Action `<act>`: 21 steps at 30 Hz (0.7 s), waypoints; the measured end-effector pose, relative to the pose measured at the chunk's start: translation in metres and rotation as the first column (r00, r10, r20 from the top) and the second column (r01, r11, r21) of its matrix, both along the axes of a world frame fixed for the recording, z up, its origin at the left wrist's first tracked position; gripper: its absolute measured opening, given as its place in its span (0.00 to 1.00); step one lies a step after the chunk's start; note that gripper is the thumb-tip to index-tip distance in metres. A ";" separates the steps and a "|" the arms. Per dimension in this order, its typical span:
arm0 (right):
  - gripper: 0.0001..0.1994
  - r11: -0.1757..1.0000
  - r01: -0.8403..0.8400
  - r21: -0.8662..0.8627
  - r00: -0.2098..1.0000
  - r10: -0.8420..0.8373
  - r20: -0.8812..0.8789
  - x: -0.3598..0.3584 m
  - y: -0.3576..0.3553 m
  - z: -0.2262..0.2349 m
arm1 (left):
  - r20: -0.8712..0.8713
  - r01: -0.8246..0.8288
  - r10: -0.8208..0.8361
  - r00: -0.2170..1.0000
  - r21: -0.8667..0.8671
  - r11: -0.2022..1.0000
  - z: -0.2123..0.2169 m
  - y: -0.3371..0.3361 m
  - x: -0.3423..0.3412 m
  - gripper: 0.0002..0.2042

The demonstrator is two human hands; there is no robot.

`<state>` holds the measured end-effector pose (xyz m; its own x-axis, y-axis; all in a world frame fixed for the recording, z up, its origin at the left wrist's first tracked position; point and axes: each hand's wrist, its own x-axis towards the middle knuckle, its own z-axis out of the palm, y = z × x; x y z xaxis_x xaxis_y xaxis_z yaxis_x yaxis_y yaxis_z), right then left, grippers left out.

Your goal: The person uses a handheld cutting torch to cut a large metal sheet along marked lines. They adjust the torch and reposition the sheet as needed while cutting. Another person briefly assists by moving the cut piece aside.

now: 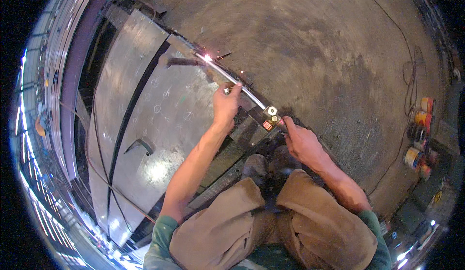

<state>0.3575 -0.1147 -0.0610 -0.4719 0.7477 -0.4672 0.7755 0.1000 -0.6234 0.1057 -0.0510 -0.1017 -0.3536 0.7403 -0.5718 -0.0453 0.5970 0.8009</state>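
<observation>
One broad steel plate (pixel 174 95) lies to the left, with a long metal torch (pixel 251 95) slanting along its edge: probably stiff, heaviest at its valve block (pixel 271 116), and best held by the rear and mid-tube, clear of the likely hot tip. The left hand (pixel 225 109) pinches the tube midway; the right hand (pixel 305 145) curls around the rear end. Several orange-and-yellow can-like containers (pixel 424 120) sit far right, contents indiscernible; a tiny bright spark (pixel 208 58) glows at the tip.
</observation>
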 end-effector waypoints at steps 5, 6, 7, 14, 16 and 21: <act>0.25 0.998 -0.009 -0.060 0.997 0.014 0.078 -0.007 0.005 0.012 | 0.002 -0.038 0.038 0.999 -0.067 0.997 0.008 0.007 -0.007 0.16; 0.25 0.999 -0.005 -0.052 0.998 0.009 0.068 -0.006 0.005 0.011 | 0.009 -0.042 0.043 0.999 -0.060 0.997 0.006 0.006 -0.007 0.16; 0.26 0.999 -0.002 -0.047 0.998 0.004 0.059 -0.005 0.002 0.010 | 0.024 -0.041 0.043 0.999 -0.067 0.997 0.008 0.005 -0.007 0.16; 0.29 0.993 0.028 -0.114 0.998 -0.021 0.066 -0.005 -0.001 0.009 | 0.014 -0.045 0.046 0.999 -0.067 0.997 0.011 0.006 -0.006 0.14; 0.29 0.990 0.065 -0.129 0.998 -0.064 0.007 -0.003 -0.001 0.009 | 0.028 -0.040 0.042 0.999 -0.080 0.996 0.011 0.005 -0.008 0.15; 0.29 0.982 0.098 -0.160 0.993 -0.108 -0.050 -0.001 0.001 0.005 | 0.017 -0.081 0.083 0.996 -0.112 0.990 0.015 0.007 -0.006 0.13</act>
